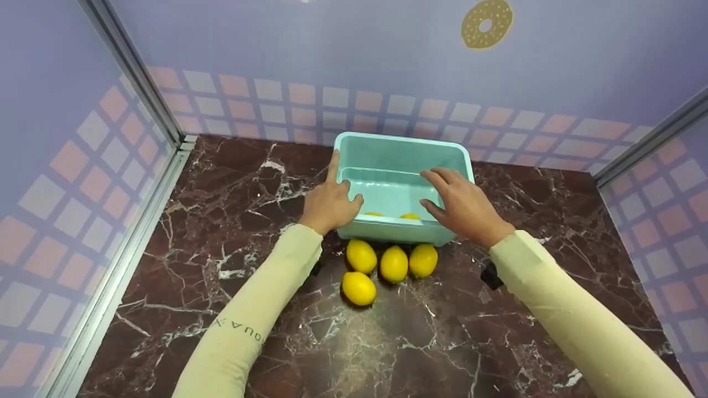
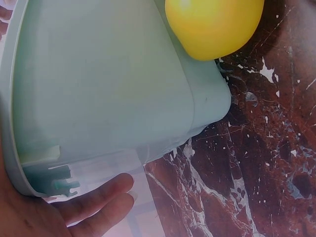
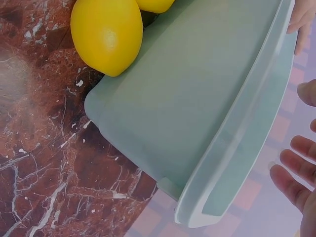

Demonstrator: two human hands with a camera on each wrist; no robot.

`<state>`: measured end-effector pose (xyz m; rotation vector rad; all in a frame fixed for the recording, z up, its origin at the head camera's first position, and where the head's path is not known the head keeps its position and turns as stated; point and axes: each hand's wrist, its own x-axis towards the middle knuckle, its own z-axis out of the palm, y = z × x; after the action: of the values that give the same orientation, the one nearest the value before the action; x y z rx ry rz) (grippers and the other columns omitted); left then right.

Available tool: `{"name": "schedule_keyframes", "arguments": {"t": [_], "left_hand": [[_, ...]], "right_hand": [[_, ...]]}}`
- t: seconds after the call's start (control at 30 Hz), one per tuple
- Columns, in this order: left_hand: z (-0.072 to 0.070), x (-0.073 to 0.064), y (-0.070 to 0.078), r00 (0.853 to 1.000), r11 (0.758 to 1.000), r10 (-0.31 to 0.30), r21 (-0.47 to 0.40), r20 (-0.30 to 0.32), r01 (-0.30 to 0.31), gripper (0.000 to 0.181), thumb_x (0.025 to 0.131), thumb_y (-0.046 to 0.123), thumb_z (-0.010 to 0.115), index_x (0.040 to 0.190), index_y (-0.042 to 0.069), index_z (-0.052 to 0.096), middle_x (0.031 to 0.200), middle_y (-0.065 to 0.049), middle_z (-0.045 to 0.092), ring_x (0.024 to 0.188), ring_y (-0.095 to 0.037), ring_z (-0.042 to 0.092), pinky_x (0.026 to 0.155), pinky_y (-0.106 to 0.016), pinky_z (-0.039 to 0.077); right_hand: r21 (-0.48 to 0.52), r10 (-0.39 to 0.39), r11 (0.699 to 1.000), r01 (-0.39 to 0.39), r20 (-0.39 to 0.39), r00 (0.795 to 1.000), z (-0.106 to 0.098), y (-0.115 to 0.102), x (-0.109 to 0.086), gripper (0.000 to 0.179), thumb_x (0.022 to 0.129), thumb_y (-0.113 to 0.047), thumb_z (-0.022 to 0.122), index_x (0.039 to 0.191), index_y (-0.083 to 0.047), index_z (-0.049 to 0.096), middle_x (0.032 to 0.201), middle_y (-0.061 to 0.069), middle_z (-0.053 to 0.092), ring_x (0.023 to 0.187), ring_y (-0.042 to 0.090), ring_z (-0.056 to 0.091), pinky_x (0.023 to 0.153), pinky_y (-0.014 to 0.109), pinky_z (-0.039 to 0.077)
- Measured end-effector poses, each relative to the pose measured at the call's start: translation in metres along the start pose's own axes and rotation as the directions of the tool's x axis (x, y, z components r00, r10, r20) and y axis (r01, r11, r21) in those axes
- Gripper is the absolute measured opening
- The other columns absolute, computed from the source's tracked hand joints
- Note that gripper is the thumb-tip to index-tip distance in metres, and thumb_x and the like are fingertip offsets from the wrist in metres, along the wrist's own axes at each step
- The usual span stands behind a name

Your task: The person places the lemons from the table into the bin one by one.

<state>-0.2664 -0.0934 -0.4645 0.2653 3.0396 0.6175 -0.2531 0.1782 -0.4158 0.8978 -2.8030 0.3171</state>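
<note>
A light blue-green plastic bin (image 1: 392,190) stands on the marble top, with two yellow lemons (image 1: 410,216) partly hidden behind its front wall. My left hand (image 1: 329,204) lies over the bin's left rim, one finger stretched along the edge, thumb over the inside. In the left wrist view, two relaxed fingers (image 2: 106,197) extend beside the outer wall. Over the right side of the bin is my right hand (image 1: 462,204), fingers apart and holding nothing. Several more lemons (image 1: 394,264) lie on the marble just in front of the bin.
Dark red marble (image 1: 249,237) with white veins surrounds the bin. A purple back wall (image 1: 332,50) with printed squares rises close behind it. Side panels with metal frames (image 1: 138,72) border the surface left and right.
</note>
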Motion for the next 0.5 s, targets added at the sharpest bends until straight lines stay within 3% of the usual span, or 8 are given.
{"name": "schedule_keyframes", "arguments": {"t": [0.5], "left_hand": [[-0.0002, 0.0007, 0.0000, 1.000, 1.000, 0.002, 0.016, 0.012, -0.002, 0.054, 0.094, 0.046, 0.041, 0.126, 0.008, 0.063, 0.165, -0.002, -0.010, 0.061, -0.022, 0.056, 0.054, -0.035, 0.044]], "right_hand": [[0.017, 0.009, 1.000, -0.009, 0.012, 1.000, -0.0002, -0.0044, -0.0069, 0.053, 0.094, -0.032, 0.061, 0.141, -0.012, 0.046, 0.138, 0.014, 0.052, 0.124, 0.032, 0.051, 0.098, 0.050, 0.046]]}}
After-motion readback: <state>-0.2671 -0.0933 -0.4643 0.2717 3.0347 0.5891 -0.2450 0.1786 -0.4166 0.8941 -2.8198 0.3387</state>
